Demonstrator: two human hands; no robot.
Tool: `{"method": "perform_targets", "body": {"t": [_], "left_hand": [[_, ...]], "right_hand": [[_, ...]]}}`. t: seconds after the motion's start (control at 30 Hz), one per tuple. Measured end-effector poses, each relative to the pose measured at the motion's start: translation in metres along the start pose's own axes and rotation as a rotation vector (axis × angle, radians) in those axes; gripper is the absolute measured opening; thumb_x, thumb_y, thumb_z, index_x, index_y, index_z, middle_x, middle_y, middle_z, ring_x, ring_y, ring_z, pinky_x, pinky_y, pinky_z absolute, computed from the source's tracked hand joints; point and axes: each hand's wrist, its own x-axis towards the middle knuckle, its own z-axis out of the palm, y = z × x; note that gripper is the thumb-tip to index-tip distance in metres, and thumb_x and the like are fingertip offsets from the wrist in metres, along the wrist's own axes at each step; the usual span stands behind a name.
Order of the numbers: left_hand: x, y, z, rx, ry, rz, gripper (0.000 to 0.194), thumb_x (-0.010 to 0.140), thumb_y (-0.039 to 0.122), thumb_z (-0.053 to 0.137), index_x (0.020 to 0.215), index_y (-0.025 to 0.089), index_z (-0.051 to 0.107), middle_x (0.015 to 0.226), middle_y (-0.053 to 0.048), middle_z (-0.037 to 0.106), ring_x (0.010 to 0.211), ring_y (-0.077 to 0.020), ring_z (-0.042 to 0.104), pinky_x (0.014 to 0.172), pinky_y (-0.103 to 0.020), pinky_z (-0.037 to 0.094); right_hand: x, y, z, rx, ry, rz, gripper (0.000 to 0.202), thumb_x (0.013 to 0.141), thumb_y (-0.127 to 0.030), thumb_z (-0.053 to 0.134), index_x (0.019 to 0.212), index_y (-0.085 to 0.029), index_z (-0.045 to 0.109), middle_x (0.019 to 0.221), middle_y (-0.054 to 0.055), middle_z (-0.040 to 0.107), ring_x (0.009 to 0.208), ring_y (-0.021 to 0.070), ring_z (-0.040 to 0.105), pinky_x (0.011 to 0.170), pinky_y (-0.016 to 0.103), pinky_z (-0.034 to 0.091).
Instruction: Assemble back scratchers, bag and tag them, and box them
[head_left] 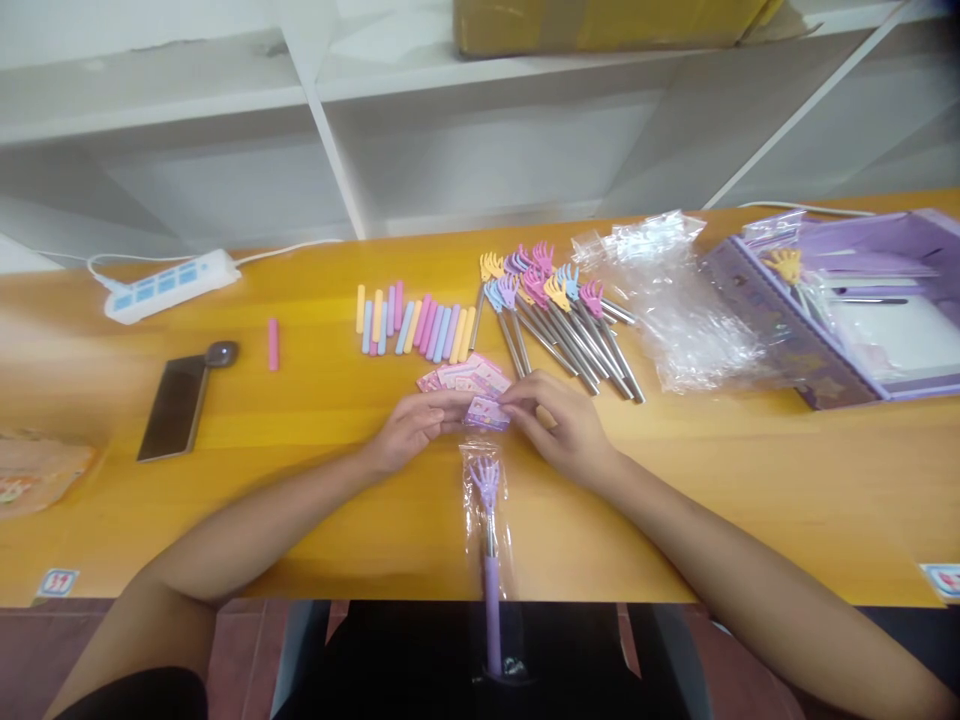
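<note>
Packing workbench [300, 480], white shelving [330, 150], sorted stock [559, 320], cellophane bags [675, 300]

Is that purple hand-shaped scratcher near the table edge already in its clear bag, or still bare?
In its bag. The purple scratcher has clear plastic wrapped around its claw, and both hands pinch a pink card at the bag's top.

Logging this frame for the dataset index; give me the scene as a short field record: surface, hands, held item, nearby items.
surface: orange wooden table
left hand: pinching the small pink printed card at its left edge
right hand: pinching the same card at its right edge
below hands: purple hand-shaped back scratcher in a clear plastic sleeve
behind hands: pile of pink printed cards, row of pastel plastic handle tubes, bundle of metal scratchers with coloured claw heads
right: purple cardboard box
left: black phone, white power strip
</note>
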Motion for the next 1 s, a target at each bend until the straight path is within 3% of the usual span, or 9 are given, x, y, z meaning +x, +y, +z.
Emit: {"method": "perform_targets", "body": {"t": [0.3, 0.5, 0.63, 0.83, 1.0], "left_hand": [[0.0, 0.006, 0.004, 0.072, -0.053, -0.009, 0.052, 0.098, 0.045, 0.069, 0.141, 0.016, 0.076, 0.148, -0.021, 0.071, 0.139, -0.037, 0.068, 0.12, -0.053, 0.051], [0.001, 0.007, 0.004, 0.083, -0.048, -0.003, 0.05, 0.098, 0.045, 0.069, 0.139, 0.017, 0.076, 0.142, -0.02, 0.074, 0.133, -0.0337, 0.072, 0.117, -0.049, 0.054], [0.0, 0.005, 0.002, 0.084, -0.056, -0.007, 0.049, 0.098, 0.044, 0.069, 0.14, 0.018, 0.076, 0.142, -0.019, 0.075, 0.136, -0.0332, 0.07, 0.118, -0.049, 0.054], [0.001, 0.01, 0.006, 0.089, -0.116, 0.013, 0.052, 0.101, 0.046, 0.065, 0.145, 0.019, 0.073, 0.151, -0.02, 0.069, 0.142, -0.0369, 0.065, 0.123, -0.055, 0.049], [0.001, 0.009, 0.004, 0.125, -0.105, 0.01, 0.05, 0.101, 0.049, 0.066, 0.141, 0.02, 0.075, 0.149, -0.019, 0.07, 0.143, -0.0366, 0.065, 0.122, -0.054, 0.05]], "right_hand": [[0.001, -0.004, -0.001, 0.052, -0.047, -0.065, 0.014, 0.107, -0.021, 0.061, 0.115, -0.024, 0.072, 0.104, 0.007, 0.07, 0.095, 0.0189, 0.07, 0.08, 0.036, 0.061], [-0.003, -0.006, -0.001, 0.085, -0.147, -0.095, 0.02, 0.106, -0.019, 0.058, 0.118, -0.025, 0.072, 0.105, 0.008, 0.068, 0.095, 0.0193, 0.069, 0.082, 0.038, 0.062], [-0.005, -0.007, -0.001, 0.075, -0.149, -0.091, 0.02, 0.106, -0.018, 0.055, 0.119, -0.025, 0.069, 0.105, 0.008, 0.069, 0.091, 0.0188, 0.068, 0.079, 0.037, 0.06], [-0.006, -0.007, -0.001, -0.05, -0.011, 0.033, 0.03, 0.104, -0.024, 0.061, 0.134, -0.025, 0.057, 0.091, 0.003, 0.059, 0.073, 0.0161, 0.057, 0.067, 0.033, 0.052], [-0.006, -0.004, 0.003, 0.02, -0.08, 0.096, 0.019, 0.105, -0.029, 0.064, 0.124, -0.024, 0.062, 0.095, 0.004, 0.062, 0.068, 0.0123, 0.058, 0.063, 0.029, 0.051]]}}
